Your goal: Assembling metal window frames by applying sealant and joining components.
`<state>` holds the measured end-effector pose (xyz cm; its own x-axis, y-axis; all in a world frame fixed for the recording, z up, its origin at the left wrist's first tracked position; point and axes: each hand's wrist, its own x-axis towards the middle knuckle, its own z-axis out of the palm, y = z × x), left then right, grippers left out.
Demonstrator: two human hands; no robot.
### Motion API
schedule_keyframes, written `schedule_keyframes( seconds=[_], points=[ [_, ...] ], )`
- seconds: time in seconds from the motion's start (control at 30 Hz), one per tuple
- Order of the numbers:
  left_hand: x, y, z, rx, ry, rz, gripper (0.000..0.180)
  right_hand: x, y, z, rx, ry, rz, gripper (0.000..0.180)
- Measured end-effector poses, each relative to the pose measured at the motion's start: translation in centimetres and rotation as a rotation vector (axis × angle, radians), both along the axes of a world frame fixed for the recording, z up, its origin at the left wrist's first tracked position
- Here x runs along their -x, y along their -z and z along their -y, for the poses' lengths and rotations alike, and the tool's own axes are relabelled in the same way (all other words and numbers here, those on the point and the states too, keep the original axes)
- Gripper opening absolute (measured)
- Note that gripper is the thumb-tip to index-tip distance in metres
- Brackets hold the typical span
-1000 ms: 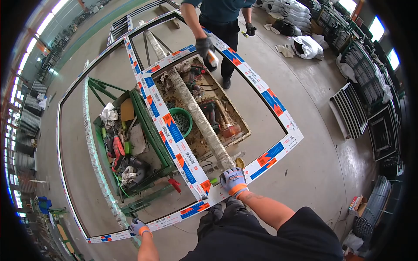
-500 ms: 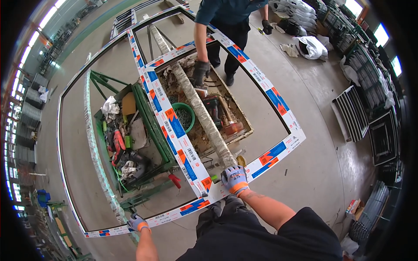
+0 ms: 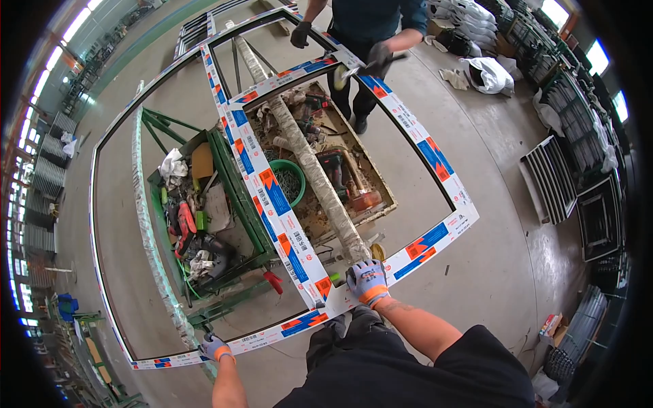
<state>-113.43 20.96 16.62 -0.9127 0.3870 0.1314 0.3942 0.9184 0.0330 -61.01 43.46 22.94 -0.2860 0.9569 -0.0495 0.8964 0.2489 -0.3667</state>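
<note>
A large window frame, wrapped in white, blue and orange protective film, lies flat across wrapped support bars. In a grey glove with an orange cuff, my left hand closes round its near bar at the lower left, beside a green-wrapped support bar. My right hand, gloved alike, grips the near bar further right, by the end of the paper-wrapped support bar. The underside of both grips is hidden. Across the frame, a co-worker's dark-gloved hand holds a blurred, hammer-like tool over the far bar.
Beneath the frame, a green bin holds tools and rags. A shallow tray carries power drills and a green bucket of screws. Racks of profiles line the right side; slatted panels lie on the floor there.
The co-worker's hand has left the tray and come up over the far bar; a hammer-like tool is now held there. The co-worker's other hand shifted too. My hands stay put on the frame.
</note>
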Motion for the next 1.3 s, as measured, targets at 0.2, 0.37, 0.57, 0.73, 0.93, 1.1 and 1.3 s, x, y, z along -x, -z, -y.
schedule_keyframes(
  seconds=[0.2, 0.37, 0.57, 0.73, 0.93, 1.1, 1.3],
  points=[
    [0.0, -0.2, 0.4, -0.043, 0.032, -0.094, 0.013, 0.3, 0.1, 0.0, -0.002, -0.014, -0.014, 0.023],
    [-1.0, -1.3, -0.5, -0.03, 0.023, -0.028, 0.01, 0.1, 0.2, 0.0, -0.012, -0.007, -0.009, 0.022],
    [-0.6, -1.0, -0.2, -0.017, 0.037, -0.055, 0.008, 0.2, 0.2, 0.0, -0.027, -0.013, -0.005, 0.021],
    [0.1, -0.4, 0.5, -0.031, 0.026, -0.078, 0.008, 0.4, 0.0, -0.1, -0.014, -0.018, -0.006, 0.022],
    [-0.3, -0.4, 0.2, -0.011, 0.047, -0.094, 0.008, 0.3, -0.1, -0.1, -0.007, -0.013, 0.018, 0.02],
    [-0.5, -0.5, 0.2, -0.027, 0.033, -0.09, 0.008, 0.2, 0.1, -0.1, -0.031, -0.016, 0.002, 0.019],
    [-0.2, -0.2, 0.5, -0.062, 0.08, -0.112, 0.021, 0.2, 0.6, 0.0, -0.03, -0.012, -0.012, 0.019]
  ],
)
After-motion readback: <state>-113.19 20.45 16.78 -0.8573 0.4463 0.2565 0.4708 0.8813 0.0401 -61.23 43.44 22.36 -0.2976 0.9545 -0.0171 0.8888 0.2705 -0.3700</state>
